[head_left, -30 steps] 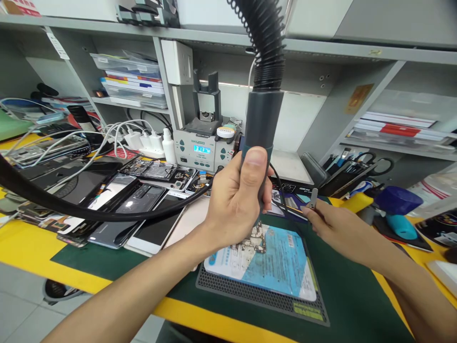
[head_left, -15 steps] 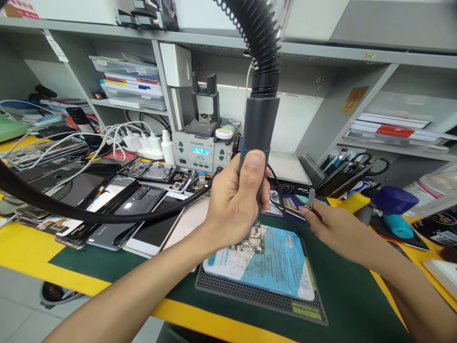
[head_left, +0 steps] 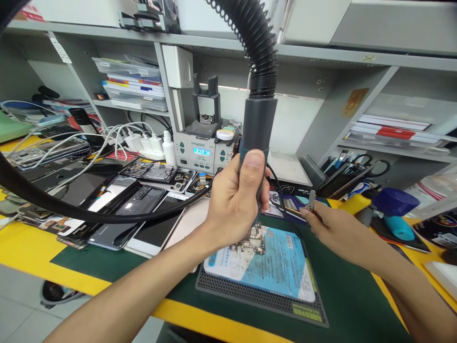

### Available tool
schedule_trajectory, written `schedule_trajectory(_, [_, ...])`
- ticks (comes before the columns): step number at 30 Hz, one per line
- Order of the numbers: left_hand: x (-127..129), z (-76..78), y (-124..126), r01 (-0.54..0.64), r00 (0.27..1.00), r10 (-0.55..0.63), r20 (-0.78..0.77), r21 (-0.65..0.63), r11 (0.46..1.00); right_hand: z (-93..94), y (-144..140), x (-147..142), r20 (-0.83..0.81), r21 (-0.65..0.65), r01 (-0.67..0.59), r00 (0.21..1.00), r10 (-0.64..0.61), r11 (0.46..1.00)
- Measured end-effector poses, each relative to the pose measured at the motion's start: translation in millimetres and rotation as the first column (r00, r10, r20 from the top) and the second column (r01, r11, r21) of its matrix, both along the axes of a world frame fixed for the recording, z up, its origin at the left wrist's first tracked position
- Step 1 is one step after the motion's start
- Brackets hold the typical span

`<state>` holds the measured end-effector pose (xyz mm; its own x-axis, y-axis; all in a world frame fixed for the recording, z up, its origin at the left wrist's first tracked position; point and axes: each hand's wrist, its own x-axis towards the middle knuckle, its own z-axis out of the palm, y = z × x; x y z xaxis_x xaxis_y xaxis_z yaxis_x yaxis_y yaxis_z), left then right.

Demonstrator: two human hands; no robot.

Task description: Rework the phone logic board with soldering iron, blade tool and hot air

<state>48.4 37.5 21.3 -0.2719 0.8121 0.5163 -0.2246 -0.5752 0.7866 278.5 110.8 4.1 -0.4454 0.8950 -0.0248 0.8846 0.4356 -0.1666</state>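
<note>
The left hand [head_left: 233, 200] is wrapped firmly around the grey handle of the hot-air wand [head_left: 257, 128], thumb up along its side, nozzle pointing down at the small circuit board [head_left: 250, 239]. That board lies near the top left corner of the blue pad [head_left: 271, 267], which sits on a black honeycomb mat [head_left: 250, 293] on the bench [head_left: 342, 290]. The right hand [head_left: 330, 224] pinches a slim pair of tweezers [head_left: 311, 200] between thumb and forefinger, tips hidden from view, just right of the wand.

To do this step well, I judge that the wand should stay upright and steady over 1 spot on the board, with the tweezers ready close by but out of the hot stream. The heavy ribbed hose [head_left: 255, 43] rising from the handle pulls on the wrist, so a full grip like this one makes sense.

Room is tight to the left: a row of phones [head_left: 132, 209] and opened handsets lies just beside the mat, and a black cable [head_left: 89, 216] loops across them toward the hand. The rework station [head_left: 203, 152] stands behind, its display lit. To the right, a tool tray [head_left: 342, 174] and a blue stand [head_left: 394, 205] sit well apart from the pad. The green mat in front of the blue pad gives the forearms space to rest.
</note>
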Motion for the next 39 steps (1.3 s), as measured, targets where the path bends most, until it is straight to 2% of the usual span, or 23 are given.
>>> schedule_trajectory(9, [1,1.6,-1,0.022,1.000,-0.022,0.006,-0.001,1.000,0.1,0,1,0.013,-0.027,-0.002,1.000,0.002,1.000])
schedule_trajectory(22, [0,-0.6,-2,0.030,0.999,-0.031,-0.032,-0.033,0.999,-4.5,3,2,-0.019,0.041,-0.024,1.000,0.025,0.999])
schedule_trajectory(33, [1,-0.8,-1,0.049,0.998,-0.048,0.028,-0.017,0.999,-10.6,8,6,-0.034,0.030,-0.027,0.999,0.028,0.999])
schedule_trajectory(39, [0,-0.4,-1,0.010,1.000,-0.010,0.003,-0.011,1.000,-8.0,5,5,-0.009,0.003,-0.009,1.000,0.009,1.000])
